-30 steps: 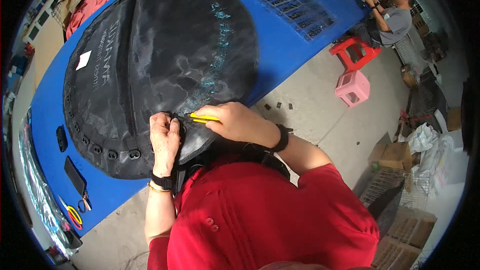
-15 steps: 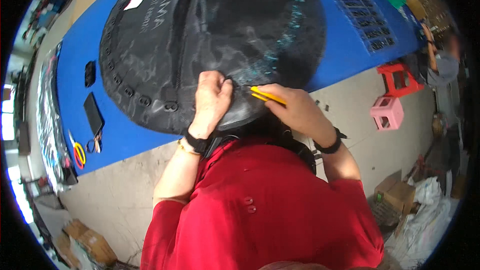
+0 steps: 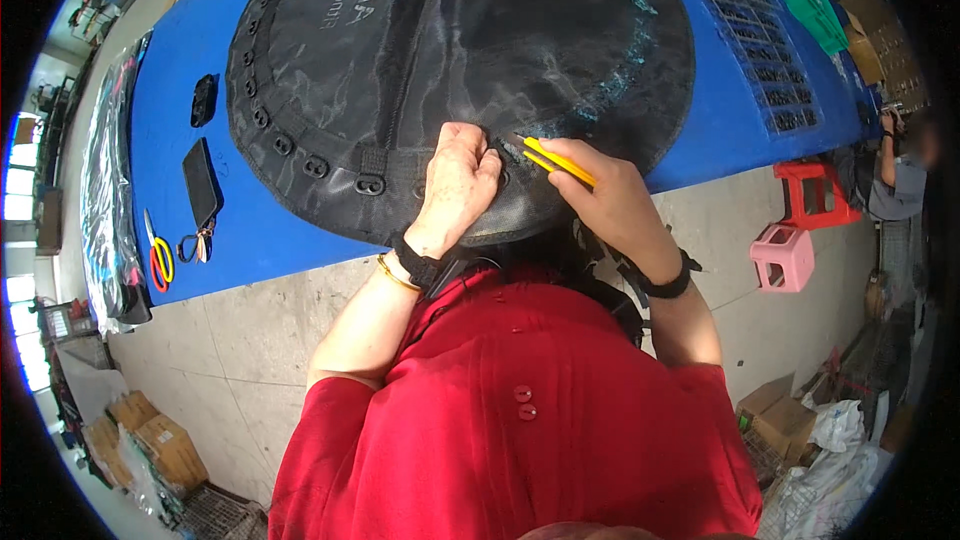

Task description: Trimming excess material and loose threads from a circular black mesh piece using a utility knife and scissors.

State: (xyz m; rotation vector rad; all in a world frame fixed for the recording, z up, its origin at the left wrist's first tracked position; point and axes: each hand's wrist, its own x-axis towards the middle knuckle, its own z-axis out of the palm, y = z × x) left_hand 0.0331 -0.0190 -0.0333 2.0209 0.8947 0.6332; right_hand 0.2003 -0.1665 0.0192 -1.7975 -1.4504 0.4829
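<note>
A large round black mesh piece [image 3: 560,30] lies on the blue table, with a dark band across it and black plastic loops along its left rim. Turquoise thread bits [image 3: 625,70] are scattered over its right part. My left hand [image 3: 460,175] is closed, its fingers curled and pinching the mesh near the front edge. Just right of it, my right hand [image 3: 610,195] grips yellow thread snips [image 3: 560,162] between thumb and fingers. Their tips point at the mesh beside my left hand; whether they touch it, I cannot tell.
On the blue table [image 3: 270,260] lie scissors [image 3: 159,258], a black phone-like slab [image 3: 202,185] and a small black part [image 3: 204,100]. A metal grid [image 3: 745,30] rests at the right. Red [image 3: 815,195] and pink stools [image 3: 781,258] stand beyond, near another person [image 3: 900,180].
The view has shifted, so the table and mesh sit differently in it. Both hands stay close together at the mesh's front edge, with the snips still in my right hand.
</note>
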